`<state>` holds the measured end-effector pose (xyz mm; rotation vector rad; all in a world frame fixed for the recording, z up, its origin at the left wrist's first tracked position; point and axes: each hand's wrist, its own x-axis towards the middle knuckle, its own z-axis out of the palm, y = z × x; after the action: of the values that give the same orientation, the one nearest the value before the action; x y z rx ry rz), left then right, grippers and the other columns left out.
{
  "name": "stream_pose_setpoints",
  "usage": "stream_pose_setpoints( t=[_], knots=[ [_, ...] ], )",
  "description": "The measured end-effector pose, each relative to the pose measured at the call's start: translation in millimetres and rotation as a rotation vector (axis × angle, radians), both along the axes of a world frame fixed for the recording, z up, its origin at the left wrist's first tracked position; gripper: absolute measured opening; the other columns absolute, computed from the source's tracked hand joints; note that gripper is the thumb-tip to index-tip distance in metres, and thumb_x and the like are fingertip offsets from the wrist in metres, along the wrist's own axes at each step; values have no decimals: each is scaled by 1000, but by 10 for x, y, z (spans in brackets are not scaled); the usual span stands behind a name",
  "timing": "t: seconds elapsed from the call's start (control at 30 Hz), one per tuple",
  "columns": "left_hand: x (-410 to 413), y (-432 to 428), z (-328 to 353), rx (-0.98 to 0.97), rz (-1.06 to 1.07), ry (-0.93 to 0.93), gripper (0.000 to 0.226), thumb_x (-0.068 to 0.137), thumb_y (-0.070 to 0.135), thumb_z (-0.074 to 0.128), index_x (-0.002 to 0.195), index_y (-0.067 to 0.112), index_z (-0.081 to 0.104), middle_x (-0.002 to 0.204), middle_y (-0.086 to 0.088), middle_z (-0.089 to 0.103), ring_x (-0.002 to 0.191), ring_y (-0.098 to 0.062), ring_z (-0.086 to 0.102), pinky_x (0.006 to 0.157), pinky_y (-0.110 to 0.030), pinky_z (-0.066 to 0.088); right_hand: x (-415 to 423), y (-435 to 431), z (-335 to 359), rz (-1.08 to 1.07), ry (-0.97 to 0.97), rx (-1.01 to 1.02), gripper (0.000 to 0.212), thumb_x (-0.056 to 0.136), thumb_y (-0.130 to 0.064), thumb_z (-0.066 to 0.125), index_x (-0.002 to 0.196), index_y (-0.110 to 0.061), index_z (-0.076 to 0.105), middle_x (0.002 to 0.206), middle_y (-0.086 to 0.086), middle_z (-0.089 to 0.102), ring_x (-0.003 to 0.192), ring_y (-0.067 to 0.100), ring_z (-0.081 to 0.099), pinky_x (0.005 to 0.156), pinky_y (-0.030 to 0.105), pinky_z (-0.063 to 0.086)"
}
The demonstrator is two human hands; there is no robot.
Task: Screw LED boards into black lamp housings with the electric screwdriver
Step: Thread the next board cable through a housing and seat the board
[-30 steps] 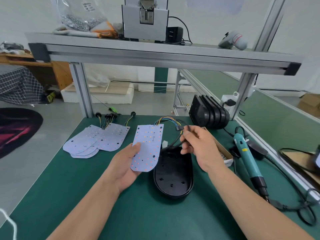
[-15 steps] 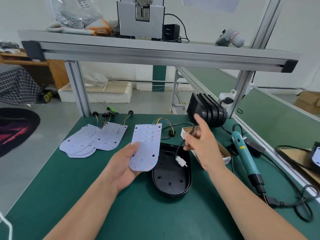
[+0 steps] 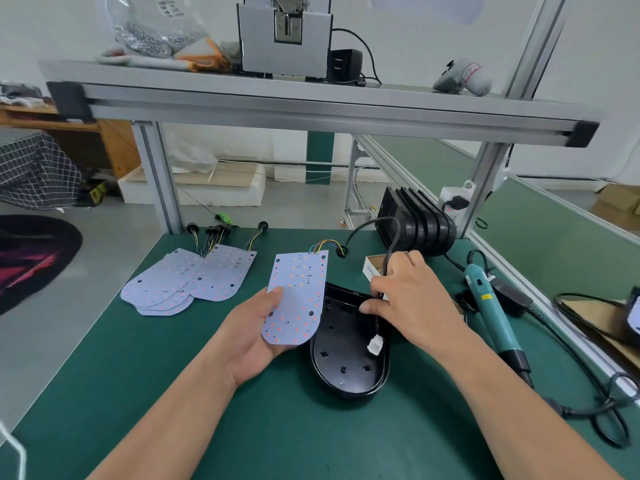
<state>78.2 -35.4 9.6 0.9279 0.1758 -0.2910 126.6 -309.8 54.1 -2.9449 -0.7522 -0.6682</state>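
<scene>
My left hand holds a pale LED board by its lower left edge, just left of an open black lamp housing lying on the green mat. Coloured wires run from the board's top into a black cable. My right hand pinches that cable over the housing's far end, and its white connector hangs inside the housing. The teal electric screwdriver lies on the mat to the right, untouched.
Several more LED boards with wires are fanned out at the left of the green mat. A row of black housings stands at the back right, with a small cardboard box in front. The screwdriver's cord coils at right.
My right hand has come down from above the mat to the housing's far end, bringing the cable with it. The white connector now hangs lower inside the housing. The left hand has kept hold of the board.
</scene>
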Motion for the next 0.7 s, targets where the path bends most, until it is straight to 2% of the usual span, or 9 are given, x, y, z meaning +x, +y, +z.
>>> stream_pose_setpoints(
  t=[0.13,0.17,0.23,0.3,0.33,0.4,0.5,0.6,0.7],
  knots=[
    [-1,0,14,-9,-12,6,37,111,25,48,142,11,61,137,-13,71,124,-35,70,90,-54,62,-29,-39,51,25,14,-76,34,90,-60,70,96,-29,81,95,-1,44,96,24,36,78,30,30],
    [-4,-4,23,-7,-13,6,37,111,25,48,143,11,61,137,-13,71,123,-36,70,89,-54,63,-38,-74,57,49,71,-62,30,92,-58,70,101,-32,82,100,-2,45,100,23,36,82,30,33],
    [-11,-11,30,-7,-16,9,37,112,24,47,143,10,61,137,-13,71,123,-36,70,86,-53,63,-56,-156,53,115,246,-19,25,99,-51,66,115,-37,79,125,-5,47,118,20,36,99,31,38],
    [-16,-13,29,1,-21,8,37,112,24,46,143,10,61,137,-14,71,122,-36,71,84,-52,64,-36,-214,32,173,400,-37,25,105,-42,61,125,-35,74,148,-11,43,135,15,33,113,33,34],
    [-17,-13,31,6,-28,9,37,112,24,46,143,10,61,137,-13,71,122,-36,71,85,-52,64,-15,-228,19,195,440,-48,25,106,-38,60,127,-33,73,149,-13,46,137,15,35,114,32,32],
    [-23,-20,36,19,-52,9,38,112,26,46,142,11,63,137,-13,71,121,-34,72,86,-52,64,37,-240,-9,217,464,-43,23,104,-36,64,123,-28,74,139,-14,56,130,15,42,110,30,34],
    [-42,-31,44,34,-108,-3,39,110,27,48,142,12,63,140,-13,69,118,-34,72,84,-50,63,90,-209,-54,214,430,-27,23,96,-38,73,114,-24,75,120,-10,59,120,17,45,105,34,37],
    [-62,-38,61,41,-157,-7,41,106,28,53,143,13,63,140,-13,69,112,-33,74,77,-47,63,118,-142,-115,199,344,-66,28,92,-41,75,111,-21,74,114,-4,59,115,20,46,102,36,38],
    [-94,-53,91,30,-212,-37,46,101,31,58,144,15,64,141,-14,69,113,-31,74,78,-44,63,98,3,-188,211,241,-70,29,93,-43,72,109,-19,72,110,1,61,110,25,49,95,39,42]
  ],
)
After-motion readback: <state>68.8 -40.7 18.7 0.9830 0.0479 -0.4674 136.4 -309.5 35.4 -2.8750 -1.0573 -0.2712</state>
